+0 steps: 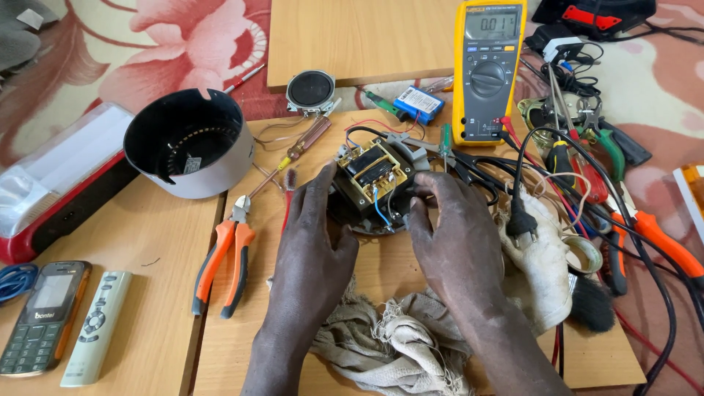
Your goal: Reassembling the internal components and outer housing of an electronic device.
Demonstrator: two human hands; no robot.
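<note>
A round black base carrying a small transformer (372,173) with yellow windings and blue and red wires rests on the wooden board (242,323). My left hand (312,246) lies on the base's left side, fingers curled against its edge. On the right side my right hand (451,235) grips the base, fingertips touching the rim near the blue wire. Both hands hold the assembly between them.
Orange-handled pliers (224,264) lie left of my hands, a yellow multimeter (488,70) behind, a black and grey round housing (189,143) at back left. A frayed cloth (389,345), a phone (44,315), a remote (95,326) and tangled cables and tools (587,169) lie about.
</note>
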